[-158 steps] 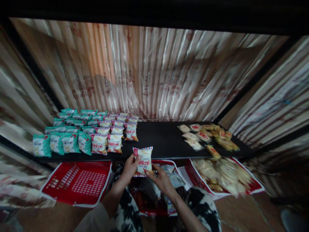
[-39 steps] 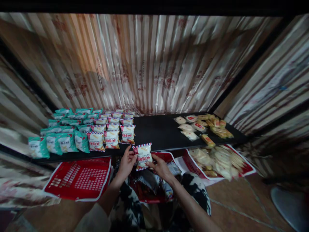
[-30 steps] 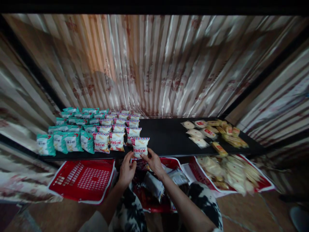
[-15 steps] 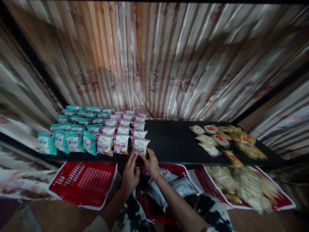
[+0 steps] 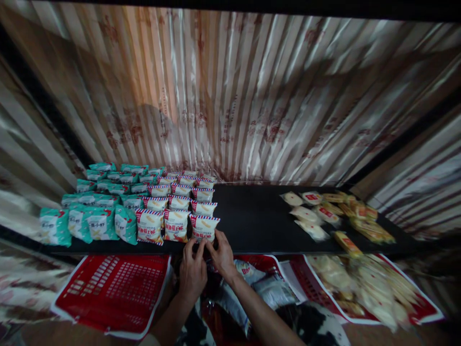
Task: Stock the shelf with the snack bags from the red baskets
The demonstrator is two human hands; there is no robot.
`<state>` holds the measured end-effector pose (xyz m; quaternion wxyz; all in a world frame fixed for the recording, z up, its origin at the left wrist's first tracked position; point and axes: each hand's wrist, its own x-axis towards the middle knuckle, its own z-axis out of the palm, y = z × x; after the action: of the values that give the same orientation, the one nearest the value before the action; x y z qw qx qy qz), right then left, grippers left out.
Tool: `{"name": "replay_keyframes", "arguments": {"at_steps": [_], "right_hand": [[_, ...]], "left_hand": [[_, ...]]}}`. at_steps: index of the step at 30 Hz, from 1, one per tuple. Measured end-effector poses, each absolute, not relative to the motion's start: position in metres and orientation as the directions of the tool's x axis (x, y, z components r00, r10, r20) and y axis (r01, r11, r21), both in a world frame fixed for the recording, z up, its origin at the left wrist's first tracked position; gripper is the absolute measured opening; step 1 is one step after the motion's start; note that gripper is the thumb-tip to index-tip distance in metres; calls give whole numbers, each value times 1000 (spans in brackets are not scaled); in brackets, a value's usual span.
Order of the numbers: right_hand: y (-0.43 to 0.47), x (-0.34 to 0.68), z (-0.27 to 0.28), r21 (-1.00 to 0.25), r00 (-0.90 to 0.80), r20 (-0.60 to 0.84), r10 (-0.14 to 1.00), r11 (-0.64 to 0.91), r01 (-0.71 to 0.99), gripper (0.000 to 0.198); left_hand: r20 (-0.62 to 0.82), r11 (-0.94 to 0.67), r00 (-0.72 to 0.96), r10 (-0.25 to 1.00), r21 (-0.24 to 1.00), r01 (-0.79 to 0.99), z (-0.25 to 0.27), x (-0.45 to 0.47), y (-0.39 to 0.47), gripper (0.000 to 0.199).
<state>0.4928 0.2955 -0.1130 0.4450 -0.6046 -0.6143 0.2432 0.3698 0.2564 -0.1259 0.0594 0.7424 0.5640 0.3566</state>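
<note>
White pillowy bag, fingers touching it, black shelf

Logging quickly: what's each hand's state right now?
Left hand: open, at the bottom of the rightmost front white bag.
Right hand: at its lower corner, grip can't be told.

A long black shelf carries teal bags in rows at its left, near edge to far. Touching them on the right stand white bags with striped edges, in three columns. Well apart, toward the right, lie pale round packets beside yellow packets.
</note>
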Motion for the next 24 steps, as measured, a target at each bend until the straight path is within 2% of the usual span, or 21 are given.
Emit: {"name": "replay_keyframes", "arguments": {"at_steps": [5,10,19,24], "right_hand": [[290,503,-112,-859,126,269,955,178,480,42],[307,523,-108,-887,208,250,946,138,440,38],[343,524,-106,-896,57,251,966,209,392,35],[348,526,-104,-926,93,231,969,189,328,33]], "left_hand": [[516,-340,52,855,483,807,-136,378,262,57],[512,-367,94,854,466,805,-141,380,263,57],[532,-335,17,846,509,793,-146,388,267,53],[554,-338,21,832,477,811,-149,390,270,55]]}}
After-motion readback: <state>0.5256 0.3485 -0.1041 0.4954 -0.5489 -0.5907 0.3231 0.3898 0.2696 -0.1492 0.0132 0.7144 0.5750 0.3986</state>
